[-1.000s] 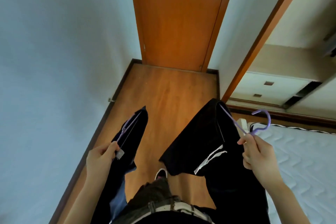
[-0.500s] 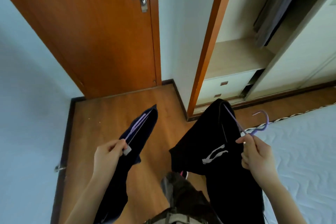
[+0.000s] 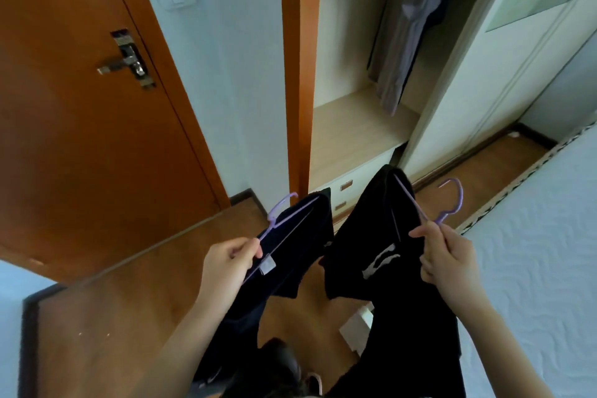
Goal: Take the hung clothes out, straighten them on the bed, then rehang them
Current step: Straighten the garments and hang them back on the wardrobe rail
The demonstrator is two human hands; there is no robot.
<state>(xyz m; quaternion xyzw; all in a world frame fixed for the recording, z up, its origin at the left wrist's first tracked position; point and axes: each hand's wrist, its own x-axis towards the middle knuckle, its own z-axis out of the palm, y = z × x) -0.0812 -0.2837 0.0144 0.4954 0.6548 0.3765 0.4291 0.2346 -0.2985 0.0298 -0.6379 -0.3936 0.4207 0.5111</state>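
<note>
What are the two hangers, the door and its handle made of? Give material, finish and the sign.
The left hanger and the right hanger look like plastic: lilac, smooth, thin moulded hooks in one even colour. The door seems wood or veneer, orange-brown with a soft sheen; grain is too blurred to tell. The door handle looks like metal: silvery, reflective.
</note>
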